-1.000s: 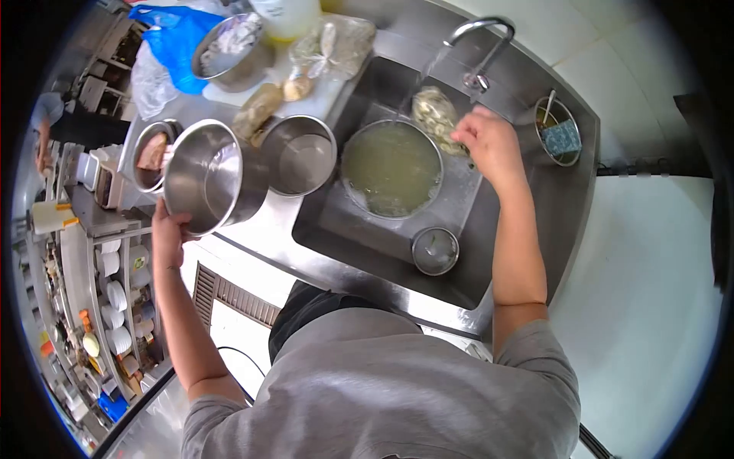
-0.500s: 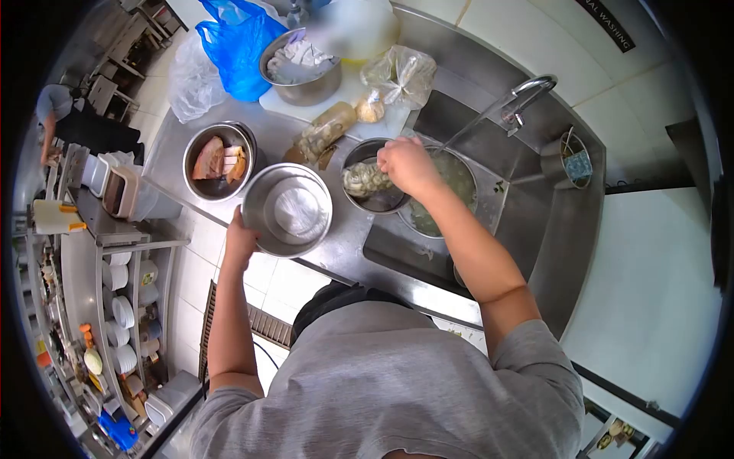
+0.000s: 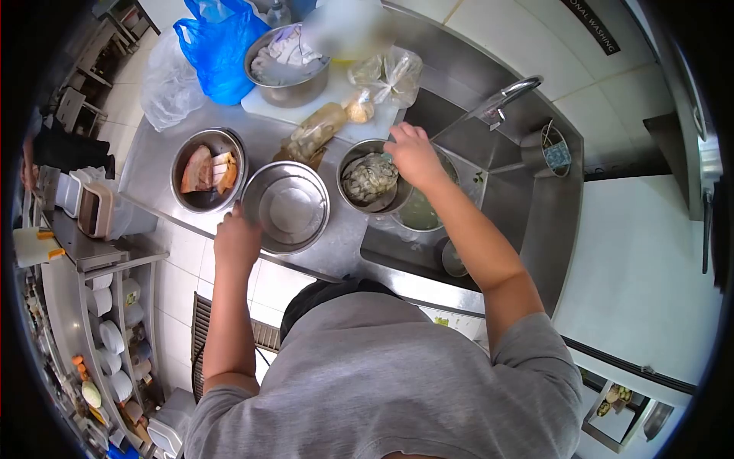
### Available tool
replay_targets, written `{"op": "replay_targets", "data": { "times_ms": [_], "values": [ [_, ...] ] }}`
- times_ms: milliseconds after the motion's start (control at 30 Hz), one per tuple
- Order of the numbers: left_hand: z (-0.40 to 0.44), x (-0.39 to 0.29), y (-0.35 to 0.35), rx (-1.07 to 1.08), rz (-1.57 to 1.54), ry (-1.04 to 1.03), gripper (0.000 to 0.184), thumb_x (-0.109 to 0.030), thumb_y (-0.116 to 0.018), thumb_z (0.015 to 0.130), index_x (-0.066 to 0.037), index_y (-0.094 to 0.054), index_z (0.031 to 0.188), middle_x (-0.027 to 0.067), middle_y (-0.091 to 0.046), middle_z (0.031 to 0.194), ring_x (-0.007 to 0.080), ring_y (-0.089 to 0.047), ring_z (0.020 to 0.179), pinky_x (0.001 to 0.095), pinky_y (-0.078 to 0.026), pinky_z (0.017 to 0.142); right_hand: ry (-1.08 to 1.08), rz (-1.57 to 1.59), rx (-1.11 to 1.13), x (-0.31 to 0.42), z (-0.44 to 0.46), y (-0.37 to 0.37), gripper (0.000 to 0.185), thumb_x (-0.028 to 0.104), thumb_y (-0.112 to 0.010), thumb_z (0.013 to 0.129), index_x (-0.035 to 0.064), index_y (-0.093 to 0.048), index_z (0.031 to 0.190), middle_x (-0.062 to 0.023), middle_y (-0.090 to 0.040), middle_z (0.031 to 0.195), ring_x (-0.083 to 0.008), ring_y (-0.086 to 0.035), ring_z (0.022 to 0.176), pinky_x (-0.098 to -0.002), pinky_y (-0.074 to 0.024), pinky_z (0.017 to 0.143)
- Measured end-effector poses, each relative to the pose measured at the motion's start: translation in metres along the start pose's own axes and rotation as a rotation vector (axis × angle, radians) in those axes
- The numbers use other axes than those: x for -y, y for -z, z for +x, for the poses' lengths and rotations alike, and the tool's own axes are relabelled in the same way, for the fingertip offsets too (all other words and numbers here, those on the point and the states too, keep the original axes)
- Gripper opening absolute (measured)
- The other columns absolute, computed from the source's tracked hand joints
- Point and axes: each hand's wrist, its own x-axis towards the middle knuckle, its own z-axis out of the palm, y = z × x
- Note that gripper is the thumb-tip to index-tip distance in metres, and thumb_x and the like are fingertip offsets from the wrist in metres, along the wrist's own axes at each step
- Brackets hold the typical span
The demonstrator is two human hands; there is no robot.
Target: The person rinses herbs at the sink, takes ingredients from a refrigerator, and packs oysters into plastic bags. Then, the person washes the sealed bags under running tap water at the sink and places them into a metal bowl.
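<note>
Steel pot [image 3: 380, 206], treat as apt to tip if pressed by the right hand [image 3: 417, 157], unclear in grip like the left hand [image 3: 236, 239].

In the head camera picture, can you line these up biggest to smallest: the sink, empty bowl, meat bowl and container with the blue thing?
1. Sink
2. Empty bowl and meat bowl: too alike to rank
3. Container with blue thing

"Is that front bowl [image 3: 287, 208] metal?"
"Yes, smooth and shiny, like the tap [image 3: 514, 92]; the desk [image 3: 344, 250] is duller steel."
"And that blue bag [image 3: 222, 57]?"
"Thin, glossy plastic. The shirt [image 3: 382, 367] is soft-looking matt cloth, the wall tiles [image 3: 562, 46] smooth."
</note>
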Motion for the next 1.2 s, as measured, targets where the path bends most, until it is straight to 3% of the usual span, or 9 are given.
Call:
{"op": "replay_targets", "data": {
  "times_ms": [67,167,467,567,700,800,933,1067,1200],
  "values": [
    [-0.011,-0.026,0.015,-0.131,-0.06,-0.228,0.055,-0.02,-0.065,0.079,-0.001,-0.047,0.127,0.0235,-0.057,0.111,0.0386,-0.055,0.102,0.0431,-0.045,0.088,0.035,0.047,0.172,-0.004,0.005,0.001,0.014,0.002,-0.061,0.07,0.0065,-0.065,0.083,-0.006,-0.058,0.095,-0.025,-0.05,0.1,-0.0407,-0.0392,0.086],
    [-0.002,-0.064,0.02,-0.155,-0.302,-0.514,0.038,-0.015,-0.063,0.082,-0.003,-0.058,0.117,0.0233,-0.058,0.11,0.0363,-0.056,0.104,0.0407,-0.044,0.088,0.0,0.192,0.052,-0.009,0.011,0.018,0.008,0.002,-0.06,0.07,0.0053,-0.061,0.078,-0.0056,-0.055,0.089,-0.0251,-0.051,0.096,-0.0396,-0.0394,0.085],
    [0.081,-0.149,-0.061,-0.133,-0.48,-0.908,0.021,-0.013,-0.067,0.078,-0.004,-0.067,0.097,0.015,-0.063,0.089,0.0311,-0.059,0.081,0.0377,-0.047,0.069,0.069,0.428,-0.046,0.007,0.036,0.089,0.007,0.004,-0.059,0.078,0.0019,-0.053,0.081,-0.0125,-0.054,0.087,-0.0325,-0.052,0.092,-0.0408,-0.042,0.079],
    [0.098,-0.157,-0.072,0.019,-0.372,-0.774,0.017,-0.014,-0.069,0.076,-0.001,-0.067,0.086,0.0133,-0.062,0.075,0.028,-0.06,0.069,0.0359,-0.046,0.064,-0.188,0.658,-0.042,-0.004,0.031,0.065,0.011,0.004,-0.062,0.079,0.0004,-0.055,0.087,-0.0114,-0.055,0.088,-0.0285,-0.055,0.09,-0.0378,-0.0434,0.079],
    [0.104,-0.159,-0.067,0.171,-0.583,-0.644,0.016,-0.016,-0.071,0.073,-0.001,-0.068,0.078,0.0106,-0.064,0.07,0.0222,-0.059,0.063,0.0335,-0.047,0.063,-0.485,1.121,-0.035,-0.019,-0.004,0.007,0.03,0.016,-0.07,0.076,0.0056,-0.061,0.103,-0.0121,-0.061,0.104,-0.0288,-0.057,0.097,-0.0347,-0.0452,0.084],
    [0.1,-0.154,-0.07,0.269,-0.739,-0.65,0.02,-0.017,-0.073,0.073,0.001,-0.068,0.08,0.0084,-0.065,0.071,0.0141,-0.057,0.063,0.0298,-0.046,0.061,-0.334,0.921,0.031,0.004,-0.017,-0.003,0.037,0.017,-0.074,0.073,0.0058,-0.063,0.106,-0.0119,-0.061,0.11,-0.0271,-0.058,0.1,-0.033,-0.0461,0.085],
    [0.095,-0.148,-0.068,0.363,-0.698,-0.624,0.023,-0.019,-0.072,0.077,0.002,-0.068,0.083,0.0064,-0.065,0.072,0.0105,-0.056,0.065,0.0274,-0.045,0.063,-0.434,0.935,0.022,0.012,-0.014,0.0,0.021,0.016,-0.074,0.072,0.0031,-0.067,0.087,-0.0117,-0.066,0.09,-0.025,-0.062,0.084,-0.0338,-0.0476,0.075],
    [0.089,-0.145,-0.06,0.645,-0.687,-0.544,0.024,-0.023,-0.066,0.085,0.0,-0.067,0.087,-0.0012,-0.062,0.075,0.0082,-0.053,0.07,0.0234,-0.043,0.068,-0.461,1.125,0.09,0.004,-0.017,-0.02,0.017,0.015,-0.072,0.075,0.0025,-0.066,0.083,-0.0093,-0.066,0.077,-0.0189,-0.06,0.07,-0.031,-0.0465,0.069],
    [0.087,-0.143,-0.08,0.7,-0.967,-0.472,0.028,-0.03,-0.063,0.088,-0.003,-0.065,0.08,-0.0044,-0.056,0.072,0.0062,-0.047,0.072,0.0221,-0.038,0.068,-0.49,1.276,0.142,-0.001,-0.016,-0.018,0.011,0.012,-0.07,0.077,0.0029,-0.066,0.081,-0.0044,-0.064,0.071,-0.0124,-0.057,0.066,-0.0275,-0.0453,0.065]
  ]
}}
